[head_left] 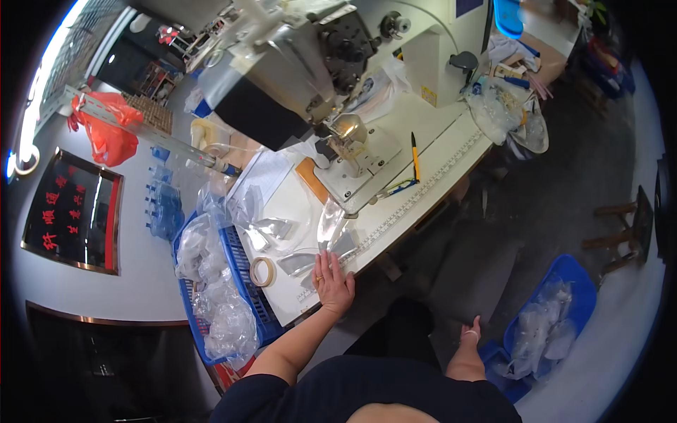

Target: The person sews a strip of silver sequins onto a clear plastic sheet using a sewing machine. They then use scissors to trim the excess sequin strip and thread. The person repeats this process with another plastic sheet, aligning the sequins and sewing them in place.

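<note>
My left grip (334, 287) lies flat, unclenched, on the clear film (329, 227) between the machine (282, 74) and the desk (285, 299) edge; my right grip (471, 330) I cannot tell. Lifting the left might let slick film slide.
</note>
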{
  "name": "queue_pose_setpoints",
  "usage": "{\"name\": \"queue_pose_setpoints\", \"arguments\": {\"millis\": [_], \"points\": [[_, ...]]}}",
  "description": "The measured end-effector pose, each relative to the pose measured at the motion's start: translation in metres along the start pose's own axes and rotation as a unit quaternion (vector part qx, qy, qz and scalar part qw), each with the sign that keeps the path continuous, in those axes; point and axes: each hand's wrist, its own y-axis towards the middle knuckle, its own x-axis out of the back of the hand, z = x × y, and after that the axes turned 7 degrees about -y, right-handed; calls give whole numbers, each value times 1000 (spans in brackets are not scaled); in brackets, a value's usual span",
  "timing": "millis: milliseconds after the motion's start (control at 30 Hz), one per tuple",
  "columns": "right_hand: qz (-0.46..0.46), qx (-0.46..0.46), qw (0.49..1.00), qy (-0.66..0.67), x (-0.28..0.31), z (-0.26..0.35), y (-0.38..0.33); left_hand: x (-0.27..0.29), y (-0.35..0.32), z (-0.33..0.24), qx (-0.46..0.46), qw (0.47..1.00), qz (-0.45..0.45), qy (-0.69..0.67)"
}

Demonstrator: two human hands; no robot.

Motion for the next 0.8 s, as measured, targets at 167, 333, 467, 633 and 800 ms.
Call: {"name": "queue_pose_setpoints", "arguments": {"millis": [167,333,467,633,800], "points": [[-57,58,924,-374,2,17,-79,20,7,-4,-50,999,-11,-19],[83,264,662,-697,-48,57,-21,34,-65,21,-241,915,148,-288],[283,286,592,-698,-178,131,-235,-27,-159,62,209,854,389,-276],[457,316,259,-790,-291,190,-337,-146,-221,62,521,725,358,-275],[448,530,174,-699,-393,234,-404,-221,-197,-64,577,615,371,-390]]}}
